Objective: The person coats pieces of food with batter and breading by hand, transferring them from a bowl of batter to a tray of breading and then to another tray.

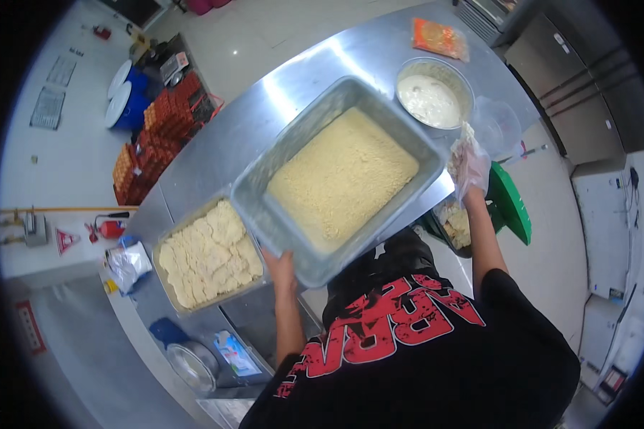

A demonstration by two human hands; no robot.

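Note:
A deep grey plastic tub [306, 271] lies before me, its floor covered by pale yellow crumbly powder [349, 171]. My bare left hand [280, 268] grips the tub's near left side, fingers partly hidden. My right hand [469, 169], in a clear plastic glove smeared with pale sticky batter, is beside the tub's right corner; whether it holds anything is unclear. Just beyond it stands a round metal bowl [464, 80] of wet, lumpy white batter [428, 99]. Left of the tub, a rectangular metal tray [180, 300] carries uneven pale dough pieces [212, 254].
The steel table [295, 80] also bears an orange-printed packet [439, 38] and a clear plastic lid or bowl [496, 126]. A green-lidded bin [510, 204] with scraps stands near my right arm. Stacked egg trays [166, 120] and blue drums [127, 107] are beyond the table.

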